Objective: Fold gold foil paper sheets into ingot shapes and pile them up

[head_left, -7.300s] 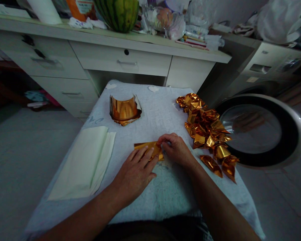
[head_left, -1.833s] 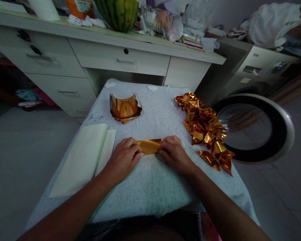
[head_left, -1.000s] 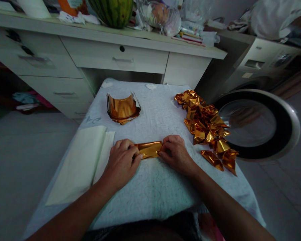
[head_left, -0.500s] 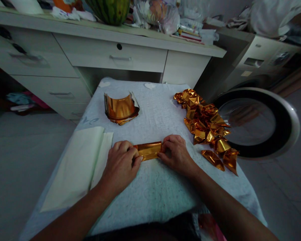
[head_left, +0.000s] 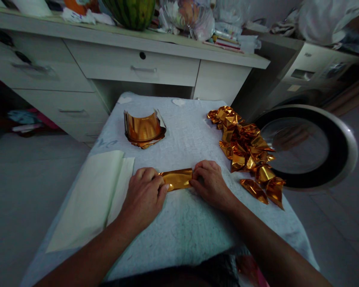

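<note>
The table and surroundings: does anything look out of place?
The door of the washing machine stands open beside the gold foil pieces on the table; odd, perhaps, because it crowds that side. Nothing looks spilled.

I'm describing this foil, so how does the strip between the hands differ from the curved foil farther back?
The strip lies roughly flat, while the curved foil stands bowed. The left hand and right hand hold the strip's ends; neither touches the curved foil. The curved foil shows pale areas at its edge; the strip shows only gold. Both are shiny orange-gold.
</note>
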{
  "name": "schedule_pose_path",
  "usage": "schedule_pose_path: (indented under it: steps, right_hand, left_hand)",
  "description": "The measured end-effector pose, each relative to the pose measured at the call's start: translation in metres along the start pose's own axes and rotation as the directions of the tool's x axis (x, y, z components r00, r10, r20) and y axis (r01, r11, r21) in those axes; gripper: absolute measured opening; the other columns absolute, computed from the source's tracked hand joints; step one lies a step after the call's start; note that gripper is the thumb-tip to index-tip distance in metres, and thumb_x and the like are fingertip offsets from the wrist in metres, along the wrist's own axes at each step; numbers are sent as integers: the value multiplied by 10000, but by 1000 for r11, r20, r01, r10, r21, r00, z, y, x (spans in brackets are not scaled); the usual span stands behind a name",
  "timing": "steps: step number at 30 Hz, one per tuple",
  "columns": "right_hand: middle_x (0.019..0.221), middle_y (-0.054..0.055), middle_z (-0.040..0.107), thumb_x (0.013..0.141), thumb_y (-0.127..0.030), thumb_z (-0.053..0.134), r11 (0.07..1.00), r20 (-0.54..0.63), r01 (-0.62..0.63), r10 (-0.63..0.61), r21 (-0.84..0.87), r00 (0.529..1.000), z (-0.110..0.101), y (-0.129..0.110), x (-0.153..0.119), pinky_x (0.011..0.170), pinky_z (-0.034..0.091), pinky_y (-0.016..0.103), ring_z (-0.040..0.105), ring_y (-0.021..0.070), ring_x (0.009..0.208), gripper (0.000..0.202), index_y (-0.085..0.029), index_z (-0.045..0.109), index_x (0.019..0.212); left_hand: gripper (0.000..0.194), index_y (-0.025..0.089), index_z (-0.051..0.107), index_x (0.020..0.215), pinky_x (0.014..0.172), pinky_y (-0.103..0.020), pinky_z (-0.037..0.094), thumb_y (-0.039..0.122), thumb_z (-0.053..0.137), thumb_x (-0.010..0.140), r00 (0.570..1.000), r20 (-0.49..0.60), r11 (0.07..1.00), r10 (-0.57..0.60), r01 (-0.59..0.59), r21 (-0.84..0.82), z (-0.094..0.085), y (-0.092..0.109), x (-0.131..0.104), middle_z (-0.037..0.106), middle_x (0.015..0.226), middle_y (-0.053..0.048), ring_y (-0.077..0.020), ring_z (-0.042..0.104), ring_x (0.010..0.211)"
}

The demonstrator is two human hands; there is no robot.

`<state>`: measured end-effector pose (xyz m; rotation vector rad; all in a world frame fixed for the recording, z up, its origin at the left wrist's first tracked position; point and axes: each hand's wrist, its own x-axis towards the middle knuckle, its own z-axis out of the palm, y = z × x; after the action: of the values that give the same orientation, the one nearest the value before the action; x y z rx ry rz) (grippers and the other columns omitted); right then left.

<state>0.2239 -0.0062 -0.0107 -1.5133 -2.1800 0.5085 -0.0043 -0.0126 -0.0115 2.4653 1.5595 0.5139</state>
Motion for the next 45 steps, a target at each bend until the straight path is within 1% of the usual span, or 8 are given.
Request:
schedule_pose_path:
  steps: [14,18,22,27,34,37,40,45]
  right_hand:
    - [955,46,584,803,-189,668,1000,-5,-15,15,-18,1000,1,-1,0,897,347,417,494,238,982,101,-206,568,803]
    - [929,44,563,772,-202,665,999,-38,-25,23,-40,999,3,-1,0,875,355,406,487,239,952,165,-208,518,844]
    - [942,46,558,768,-209,643,998,-59,-23,20,-57,998,4,-2,-1,875,357,397,480,239,956,174,-209,502,870]
    - [947,47,557,762,-210,626,998,-62,-22,18,-66,998,4,-2,0,883,353,392,477,239,962,174,-208,509,891]
    - [992,65,564,752,-133,576,999,-96,36,-37,-16,995,0,-6,-4,877,366,404,475,246,978,248,-196,513,984]
    - [1011,76,573,781,-84,519,982,-139,188,-181,37,974,0,-9,-6,860,383,390,489,230,964,255,-185,500,1014]
    - [919,57,602,837,-57,453,941,-73,323,-317,102,946,3,-11,-6,789,407,345,517,191,848,206,-186,509,989]
    - [875,62,649,905,-100,438,958,-1,280,-280,60,960,10,-15,-4,760,415,337,540,187,796,157,-165,561,978]
  left_hand:
    - [136,204,587,756,790,-444,425,258,546,874,1000,10,999,-23,23,34,0,3,-1,590,879,-76,-276,498,915]
    - [129,217,622,982,774,-444,404,227,574,863,998,-58,997,-33,37,68,1,5,-3,585,941,-79,-289,485,946]
    - [291,298,645,1110,790,-422,378,137,575,878,978,-148,983,150,-132,127,5,6,-5,601,1025,-57,-278,467,988]
    - [261,283,644,1113,784,-389,379,132,575,911,926,-38,922,375,-368,123,7,5,-6,649,927,-2,-229,509,917]
    - [223,225,635,1130,770,-373,431,159,551,934,908,64,896,413,-418,153,5,4,-3,643,930,-21,-215,536,869]
    - [212,222,638,1122,754,-372,440,168,553,935,906,57,895,419,-423,144,5,5,-2,631,897,-21,-212,536,849]
    - [190,219,647,1098,753,-376,445,182,552,939,908,52,897,417,-420,138,4,6,-3,629,887,-23,-213,543,848]
    - [193,201,658,1074,743,-392,461,160,525,941,901,35,887,433,-433,158,4,6,-4,661,917,-37,-228,571,852]
